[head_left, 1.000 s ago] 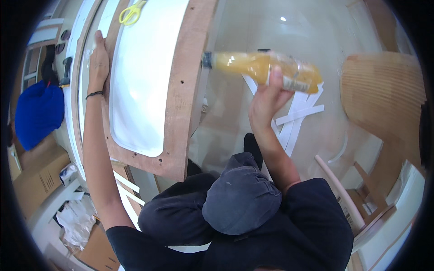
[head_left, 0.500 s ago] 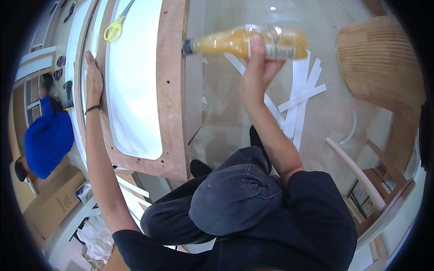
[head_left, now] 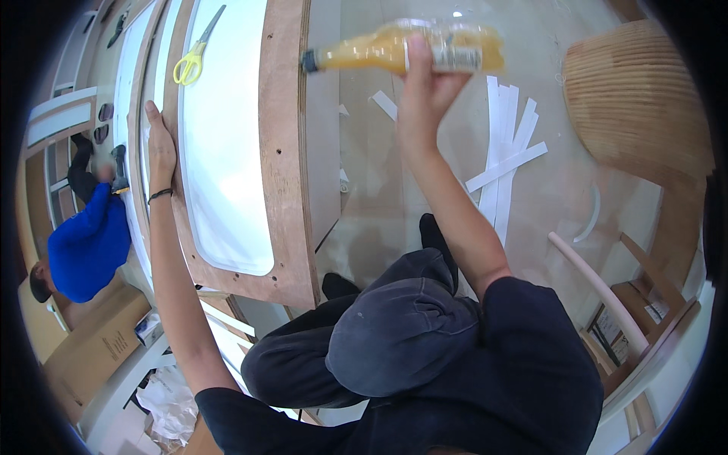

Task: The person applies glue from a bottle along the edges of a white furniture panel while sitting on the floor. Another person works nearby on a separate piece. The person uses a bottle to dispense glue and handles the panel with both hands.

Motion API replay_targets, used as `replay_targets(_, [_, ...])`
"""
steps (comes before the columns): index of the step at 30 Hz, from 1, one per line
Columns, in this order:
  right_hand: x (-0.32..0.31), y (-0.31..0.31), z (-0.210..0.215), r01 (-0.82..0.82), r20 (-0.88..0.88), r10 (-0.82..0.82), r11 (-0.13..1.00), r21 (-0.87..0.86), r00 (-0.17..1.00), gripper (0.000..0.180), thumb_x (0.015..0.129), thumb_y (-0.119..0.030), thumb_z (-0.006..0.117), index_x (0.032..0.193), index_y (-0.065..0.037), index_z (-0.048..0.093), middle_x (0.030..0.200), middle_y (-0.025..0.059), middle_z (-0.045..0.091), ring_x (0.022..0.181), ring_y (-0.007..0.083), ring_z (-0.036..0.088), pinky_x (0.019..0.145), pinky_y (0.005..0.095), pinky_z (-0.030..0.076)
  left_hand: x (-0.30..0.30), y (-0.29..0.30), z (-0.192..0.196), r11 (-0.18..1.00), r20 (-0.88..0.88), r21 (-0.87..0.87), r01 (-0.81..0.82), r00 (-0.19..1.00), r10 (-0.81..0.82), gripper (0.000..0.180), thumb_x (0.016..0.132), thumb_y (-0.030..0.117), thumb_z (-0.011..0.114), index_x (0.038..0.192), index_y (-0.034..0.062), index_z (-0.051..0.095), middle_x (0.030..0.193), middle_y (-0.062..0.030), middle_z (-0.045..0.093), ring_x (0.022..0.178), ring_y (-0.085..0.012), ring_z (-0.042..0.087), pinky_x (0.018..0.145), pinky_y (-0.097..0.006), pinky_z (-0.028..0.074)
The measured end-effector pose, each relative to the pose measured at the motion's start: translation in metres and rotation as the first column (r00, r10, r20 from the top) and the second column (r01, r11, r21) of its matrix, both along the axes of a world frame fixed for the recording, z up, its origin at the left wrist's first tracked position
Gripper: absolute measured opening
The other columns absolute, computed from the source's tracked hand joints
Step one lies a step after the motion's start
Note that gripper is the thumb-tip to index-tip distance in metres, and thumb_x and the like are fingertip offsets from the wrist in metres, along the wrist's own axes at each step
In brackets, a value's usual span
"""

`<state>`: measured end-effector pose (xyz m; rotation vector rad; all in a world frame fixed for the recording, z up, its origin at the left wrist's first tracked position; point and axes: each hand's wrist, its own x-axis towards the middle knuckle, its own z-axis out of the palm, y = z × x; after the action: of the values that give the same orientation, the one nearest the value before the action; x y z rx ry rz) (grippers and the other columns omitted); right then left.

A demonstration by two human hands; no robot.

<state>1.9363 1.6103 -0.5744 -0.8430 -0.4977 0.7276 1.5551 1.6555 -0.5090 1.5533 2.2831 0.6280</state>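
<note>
My right hand (head_left: pixel 429 95) is wrapped round a clear bottle (head_left: pixel 455 59) of yellowish liquid, held on its side. Its dark cap (head_left: pixel 309 61) points left and meets the right edge of a plywood frame (head_left: pixel 284 152). My left hand (head_left: pixel 161 155) grips the frame's left side, with one digit stretched along the edge and the other fingers mostly hidden. A white panel (head_left: pixel 227 167) with rounded corners fills the frame's middle. Yellow-handled scissors (head_left: pixel 191 64) lie on it, blades toward the far side.
White strips (head_left: pixel 500 155) lie on the floor to the right, before a ribbed wooden piece (head_left: pixel 633 95). A pink rod (head_left: pixel 599 288) leans at the lower right. At the left, a person in blue (head_left: pixel 91 243) bends near a power drill (head_left: pixel 119 171) and a cardboard box (head_left: pixel 102 345).
The bottle and my right hand have shifted slightly left and away from me. My left hand keeps its hold on the frame. The person in blue has reached toward the drill.
</note>
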Motion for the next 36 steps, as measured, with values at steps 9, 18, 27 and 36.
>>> replay_targets(9, [0.014,0.014,0.004,-0.052,0.051,0.053,0.998,-0.024,0.997,0.057,0.096,-0.021,0.072,0.133,-0.005,0.031,0.122,0.0091,0.056,0.104,0.0122,0.062,0.076,0.0281,0.058,-0.005,-0.001,-0.001,0.999,-0.026,0.027,0.043,0.999,-0.042,0.111,0.098,0.083,0.017,0.146,-0.0126,0.046,0.139,-0.0358,0.056,0.134,-0.0394,0.052,0.115,-0.035,0.035])
replay_targets(18, [0.006,0.042,0.013,0.01,0.113,-0.013,1.0,0.027,0.993,0.05,0.102,-0.013,0.065,0.138,-0.001,0.032,0.124,0.0099,0.051,0.107,0.0157,0.056,0.092,0.0313,0.05,-0.024,0.006,-0.007,0.993,0.056,-0.118,-0.01,0.998,0.017,0.107,0.1,0.079,0.018,0.151,-0.0122,0.039,0.147,-0.0309,0.05,0.141,-0.0347,0.045,0.12,-0.034,0.029])
replay_targets(27, [0.009,0.08,0.0,0.005,0.089,-0.011,0.998,0.065,0.996,0.05,0.1,-0.01,0.066,0.138,-0.001,0.035,0.122,0.0089,0.053,0.108,0.0153,0.057,0.092,0.0299,0.05,-0.02,0.005,-0.009,0.971,-0.002,0.18,0.157,0.987,-0.16,0.107,0.1,0.079,0.026,0.16,-0.0084,0.02,0.158,-0.022,0.036,0.143,-0.0276,0.037,0.121,-0.032,0.024])
replay_targets(36, [0.003,-0.033,0.015,-0.1,0.006,0.1,0.994,0.042,0.995,0.048,0.095,-0.015,0.071,0.13,-0.004,0.04,0.117,0.0059,0.056,0.102,0.0109,0.059,0.092,0.0285,0.051,0.004,-0.001,0.002,0.996,0.205,0.085,0.013,0.978,-0.03,0.092,0.105,0.069,0.03,0.151,-0.0106,0.04,0.146,-0.0218,0.052,0.136,-0.0277,0.048,0.116,-0.032,0.033])
